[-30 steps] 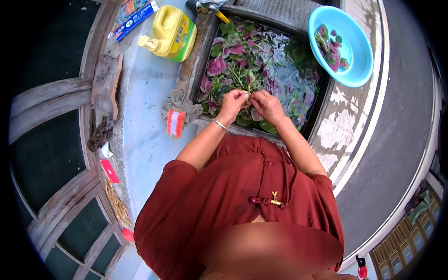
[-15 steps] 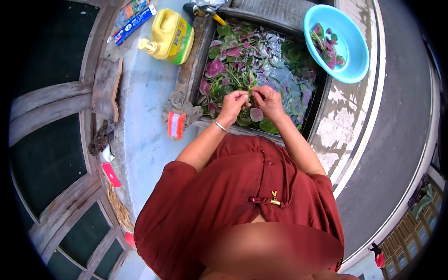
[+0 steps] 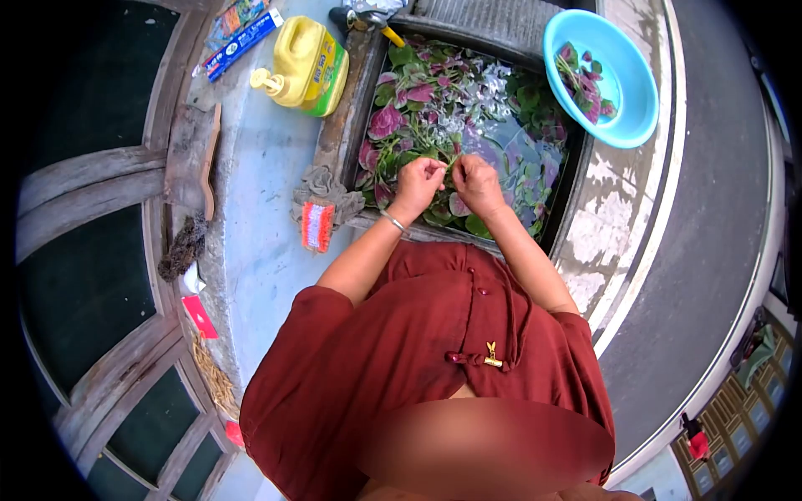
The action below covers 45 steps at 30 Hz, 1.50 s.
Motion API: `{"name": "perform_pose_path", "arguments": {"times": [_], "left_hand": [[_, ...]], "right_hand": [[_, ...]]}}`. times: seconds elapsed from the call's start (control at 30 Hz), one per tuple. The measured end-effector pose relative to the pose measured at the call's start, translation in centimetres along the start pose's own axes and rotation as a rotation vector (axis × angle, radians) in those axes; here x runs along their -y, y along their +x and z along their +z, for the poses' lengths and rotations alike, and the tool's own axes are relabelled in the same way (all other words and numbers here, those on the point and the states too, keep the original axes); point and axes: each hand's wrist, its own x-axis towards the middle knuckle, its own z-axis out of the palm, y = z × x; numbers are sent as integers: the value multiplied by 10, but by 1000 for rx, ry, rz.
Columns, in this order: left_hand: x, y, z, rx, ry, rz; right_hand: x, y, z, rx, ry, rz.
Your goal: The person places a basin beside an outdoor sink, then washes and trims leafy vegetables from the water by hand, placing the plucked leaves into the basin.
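Observation:
Water fills a dark sink [image 3: 362,108], where red-and-green amaranth leaves [image 3: 387,123] float thickly on the left side and more sparsely on the right. Over the near edge of the water, my left hand [image 3: 418,188], with a silver bracelet at its wrist, pinches a thin green amaranth stem. Close beside it, my right hand [image 3: 479,187] is closed with curled fingers at the same sprig. The sprig's lower part is hidden behind the fingers. At the upper right, a light-blue basin [image 3: 622,125] holds a small bunch of amaranth [image 3: 588,88].
On the left ledge stand a yellow pump bottle [image 3: 305,67] and a blue toothpaste box [image 3: 242,46]. A red-and-white scrub brush [image 3: 317,226] rests against a grey rag [image 3: 322,185]. A yellow-handled tool [image 3: 391,36] lies at the sink's far-left corner. A washboard slab [image 3: 489,25] lies beyond the sink.
My right hand's fingers have curled in more and turned slightly at the sprig. My left hand has barely shifted. Sink, basin and bottle stand as before.

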Motion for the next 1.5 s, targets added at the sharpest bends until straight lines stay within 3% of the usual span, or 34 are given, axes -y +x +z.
{"name": "perform_pose_path", "arguments": {"times": [0.1, 0.17, 0.23, 0.3, 0.43, 0.63, 0.7, 0.77, 0.83, 0.9, 1.3, 1.5], "left_hand": [[-1, 0, -3, 39, 65, 10], [1, -1, -6, 49, -64, 23], [6, -1, -7, 13, -154, 22], [9, 0, -7, -27, -247, 23], [11, 0, -9, -28, -253, 49], [10, 1, -7, -30, -115, 94], [4, -1, -7, -26, -77, 113], [-4, -2, -7, -24, 91, 139], [-6, -7, -9, -22, 138, 174], [-9, -8, -6, 2, 138, 225], [15, 5, 0, 156, 125, 136], [3, 7, 3, 147, 371, 189]], "right_hand": [[-16, 3, 4, -97, -110, 125], [-21, 8, -6, 92, 659, 737], [-23, 7, -17, 68, 808, 702], [-22, 8, -31, 124, 1070, 817], [-16, 10, -38, 116, 1145, 752], [-13, 15, -31, 162, 888, 576], [-19, 17, -25, 109, 639, 423], [-16, 18, -22, 23, 721, 368], [10, 24, -39, 177, 104, 203], [0, 19, -29, 144, -1, -79], [-12, 8, -16, 223, -303, -127], [-13, 2, -10, 201, -271, -68]]}}
